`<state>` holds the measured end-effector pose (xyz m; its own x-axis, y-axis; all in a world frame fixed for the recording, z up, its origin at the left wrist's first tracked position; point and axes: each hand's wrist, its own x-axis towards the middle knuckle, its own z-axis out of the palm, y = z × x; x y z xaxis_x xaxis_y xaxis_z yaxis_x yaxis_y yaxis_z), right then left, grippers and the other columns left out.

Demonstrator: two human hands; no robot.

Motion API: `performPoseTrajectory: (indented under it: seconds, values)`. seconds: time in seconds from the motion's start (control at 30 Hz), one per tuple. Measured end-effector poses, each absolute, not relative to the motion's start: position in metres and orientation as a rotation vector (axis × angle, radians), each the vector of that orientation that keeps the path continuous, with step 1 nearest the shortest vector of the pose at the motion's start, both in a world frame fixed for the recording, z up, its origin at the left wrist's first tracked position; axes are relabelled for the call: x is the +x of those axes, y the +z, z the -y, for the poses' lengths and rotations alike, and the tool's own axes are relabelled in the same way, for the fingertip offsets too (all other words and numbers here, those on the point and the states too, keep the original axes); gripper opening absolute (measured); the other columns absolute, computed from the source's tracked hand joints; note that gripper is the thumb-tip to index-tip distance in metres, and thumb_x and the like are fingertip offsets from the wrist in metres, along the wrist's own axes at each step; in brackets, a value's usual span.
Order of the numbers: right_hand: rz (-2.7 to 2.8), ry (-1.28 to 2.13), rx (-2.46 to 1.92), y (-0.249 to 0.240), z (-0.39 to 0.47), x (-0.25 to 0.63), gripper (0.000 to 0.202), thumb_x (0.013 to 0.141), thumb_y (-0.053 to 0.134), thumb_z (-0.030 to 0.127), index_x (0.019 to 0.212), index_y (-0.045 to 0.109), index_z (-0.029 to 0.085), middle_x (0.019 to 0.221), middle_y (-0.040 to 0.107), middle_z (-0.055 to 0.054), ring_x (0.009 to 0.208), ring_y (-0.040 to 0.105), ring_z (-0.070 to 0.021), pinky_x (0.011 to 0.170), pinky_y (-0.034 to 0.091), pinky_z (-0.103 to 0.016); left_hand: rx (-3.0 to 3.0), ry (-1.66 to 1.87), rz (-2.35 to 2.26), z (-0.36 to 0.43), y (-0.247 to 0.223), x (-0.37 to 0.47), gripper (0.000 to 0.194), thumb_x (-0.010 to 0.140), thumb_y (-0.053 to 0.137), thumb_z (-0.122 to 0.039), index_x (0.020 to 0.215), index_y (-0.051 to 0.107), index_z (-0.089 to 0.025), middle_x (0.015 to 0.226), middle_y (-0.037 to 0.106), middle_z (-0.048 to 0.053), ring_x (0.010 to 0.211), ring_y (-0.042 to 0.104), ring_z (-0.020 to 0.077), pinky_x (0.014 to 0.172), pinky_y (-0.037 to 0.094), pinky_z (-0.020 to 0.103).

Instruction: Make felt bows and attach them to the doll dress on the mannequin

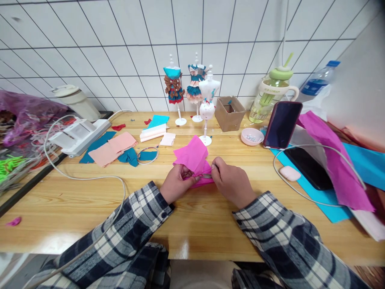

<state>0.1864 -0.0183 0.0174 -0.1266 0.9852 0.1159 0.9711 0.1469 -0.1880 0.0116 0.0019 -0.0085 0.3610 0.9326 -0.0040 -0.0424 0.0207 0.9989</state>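
A bright pink sheet of thin, crinkly paper or cloth (194,154) is held above the wooden table, its upper part folded and standing up. My left hand (179,180) pinches its lower left edge between thumb and fingers. My right hand (230,178) is closed at the sheet's right edge. A short grey, metallic strip (207,176), like a scissor blade, shows between the pink layers beside my right fingers. Its handle is hidden in that hand. Just behind the sheet stands a white mini dress form (208,94) on a stand.
Two dressed forms (173,86) stand by the tiled wall, near a cardboard box (230,116) and a pink bead bowl (252,137). A propped phone (282,124) and coloured sheets (337,160) lie right. Fabric scraps (114,148), a power strip (80,136) and a cable (90,178) are left.
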Motion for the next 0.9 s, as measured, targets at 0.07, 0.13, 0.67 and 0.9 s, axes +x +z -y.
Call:
performPoseTrajectory:
  seconds: [0.07, 0.13, 0.67, 0.9]
  values:
    - [2.206, 0.09, -1.916, 0.0171, 0.0184, 0.1866, 0.024, 0.096, 0.03, 0.035, 0.092, 0.05, 0.022, 0.064, 0.064, 0.0, 0.056, 0.057, -0.0152, 0.05, 0.015, -0.027, 1.328, 0.952, -0.951, -0.002, -0.0101, 0.0111, 0.044, 0.067, 0.075, -0.035, 0.1, 0.053, -0.016, 0.095, 0.069, 0.006, 0.097, 0.064, 0.0234, 0.087, 0.05, 0.039]
    - [2.207, 0.091, -1.9, 0.0169, 0.0187, 0.1865, 0.024, 0.096, 0.031, 0.035, 0.092, 0.05, 0.022, 0.064, 0.064, 0.001, 0.056, 0.058, -0.0152, 0.05, 0.015, -0.027, 1.325, 0.937, -0.994, -0.0019, -0.0113, 0.011, 0.047, 0.065, 0.075, -0.036, 0.101, 0.052, -0.015, 0.093, 0.069, 0.006, 0.095, 0.064, 0.0242, 0.084, 0.051, 0.04]
    - [2.235, -0.003, -1.798, 0.0148, 0.022, 0.1807, 0.023, 0.094, 0.033, 0.035, 0.089, 0.051, 0.022, 0.061, 0.062, 0.001, 0.052, 0.056, -0.0152, 0.048, 0.014, -0.027, 1.165, 0.929, -0.807, 0.0013, -0.0084, 0.0163, 0.053, 0.063, 0.079, -0.026, 0.109, 0.053, -0.015, 0.104, 0.068, 0.008, 0.102, 0.062, 0.0245, 0.09, 0.048, 0.042]
    - [2.238, -0.034, -1.82, 0.0161, 0.022, 0.1807, 0.023, 0.094, 0.034, 0.036, 0.089, 0.052, 0.023, 0.06, 0.063, 0.001, 0.051, 0.056, -0.0153, 0.048, 0.015, -0.027, 1.139, 0.927, -0.843, 0.0009, -0.0101, 0.015, 0.053, 0.06, 0.08, -0.026, 0.105, 0.055, -0.016, 0.088, 0.069, 0.004, 0.095, 0.064, 0.0243, 0.082, 0.051, 0.038]
